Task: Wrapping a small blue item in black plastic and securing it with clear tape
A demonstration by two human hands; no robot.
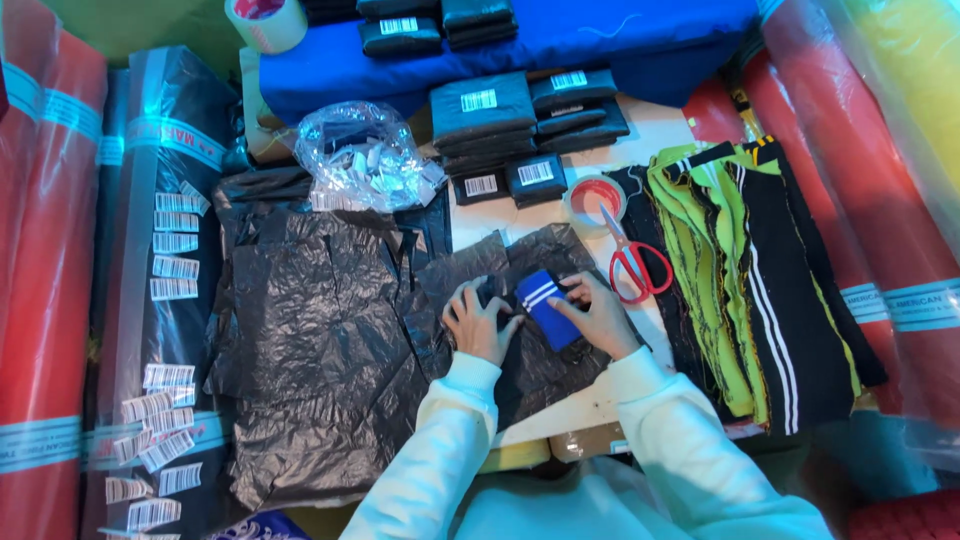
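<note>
Blue folded cuff piece (551,308) with two white stripes lies near the middle of the tabletop (660,125), on a sheet of black plastic film (545,260). The right hand (598,314) rests against its right side, fingers (572,287) curled over the upper edge and pressing the piece down. The left hand (480,320) sits just beside the piece on its left, palm down, fingers bent and closed on a fold of the black film; whether they also touch the blue piece cannot be told. Both forearms enter from the bottom edge in pale mint sleeves (440,450) and angle inward toward the piece.

Red-handled scissors (632,258) lie just right of the right hand, blades pointing up toward a tape roll (594,198). Further right lies a stack of black and lime striped knit pieces (740,270). Left of the hands, a pile of crumpled black plastic bags (310,340) covers the surface. Above it sits a clear bag of small labels (365,155). Wrapped dark packets with barcode stickers (500,130) are stacked toward the top, in front of a blue fabric bolt (620,40). Strips of barcode stickers (175,245) are stuck on a black wrapped roll (150,300) at far left. Red fabric rolls (45,250) flank both sides.
</note>
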